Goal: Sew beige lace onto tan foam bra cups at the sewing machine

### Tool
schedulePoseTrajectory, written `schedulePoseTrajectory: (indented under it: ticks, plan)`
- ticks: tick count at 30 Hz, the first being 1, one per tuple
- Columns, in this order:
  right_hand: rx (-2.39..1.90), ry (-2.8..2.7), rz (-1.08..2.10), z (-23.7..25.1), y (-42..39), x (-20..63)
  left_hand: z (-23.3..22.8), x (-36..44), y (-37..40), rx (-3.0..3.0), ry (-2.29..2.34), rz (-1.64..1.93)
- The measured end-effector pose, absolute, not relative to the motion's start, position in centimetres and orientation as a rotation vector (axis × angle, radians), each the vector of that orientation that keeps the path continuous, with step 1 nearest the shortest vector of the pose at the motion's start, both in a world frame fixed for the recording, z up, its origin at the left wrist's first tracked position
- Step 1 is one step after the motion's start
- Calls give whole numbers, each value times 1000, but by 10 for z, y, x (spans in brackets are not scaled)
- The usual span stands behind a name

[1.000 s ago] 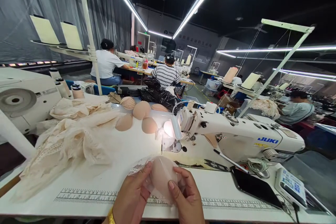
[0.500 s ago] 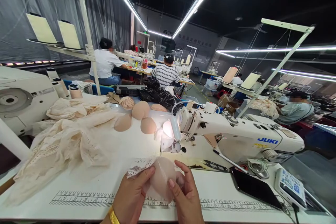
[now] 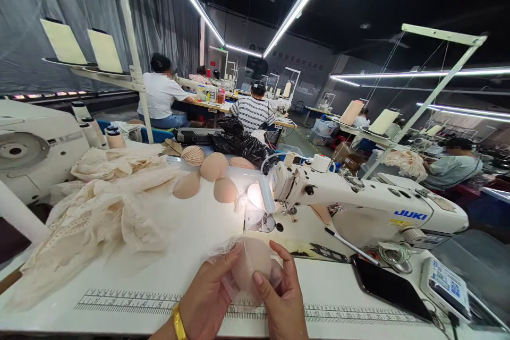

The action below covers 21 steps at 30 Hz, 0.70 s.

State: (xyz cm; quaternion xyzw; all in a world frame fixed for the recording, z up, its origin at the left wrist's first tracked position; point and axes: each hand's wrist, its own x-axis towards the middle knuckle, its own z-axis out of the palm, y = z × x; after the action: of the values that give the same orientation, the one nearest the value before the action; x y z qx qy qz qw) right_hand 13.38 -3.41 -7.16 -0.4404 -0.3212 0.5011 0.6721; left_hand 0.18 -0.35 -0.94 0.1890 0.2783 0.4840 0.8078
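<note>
At the near edge of the white desk [image 3: 159, 255], just in front of the sewing machine [image 3: 358, 207], I have both hands closed on one pale foam cup [image 3: 252, 263]: my left hand [image 3: 207, 303] grips its left rim together with a scrap of white lace trim [image 3: 223, 248], and my right hand [image 3: 281, 297] pinches the right rim, thumb on the front. Half a second ago the lace stood out flat to the left of the cup; now it lies folded in against the cup's edge under my left fingers, and the cup sits a little higher and closer to the machine's needle end, so the two pieces look matched up along one edge. The machine's arm reads "JUKI" in blue. A printed ruler scale [image 3: 131, 302] runs along the desk edge below my hands; its numbers are too small to read. Left of the machine lie more loose foam cups [image 3: 215, 167] and a heap of cream lace fabric [image 3: 107, 212]; right of it a dark phone [image 3: 388, 287] lies flat. Beyond the machine, other people sit at their own stations.
</note>
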Motion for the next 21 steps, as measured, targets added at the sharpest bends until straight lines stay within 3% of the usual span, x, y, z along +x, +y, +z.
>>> schedulePoseTrajectory:
  ticks: [11, 16, 21]
  plan:
    - [-982, -990, 1147, -80, -36, 159, 3, -8, 12, 626, 679, 880]
    - [-986, -1871, 483, -53, -6, 213, -3, -15, 40, 1563, 648, 613]
    - [-941, -2455, -183, -40, 54, 238, -20, 0, 86, 1919, 454, 642]
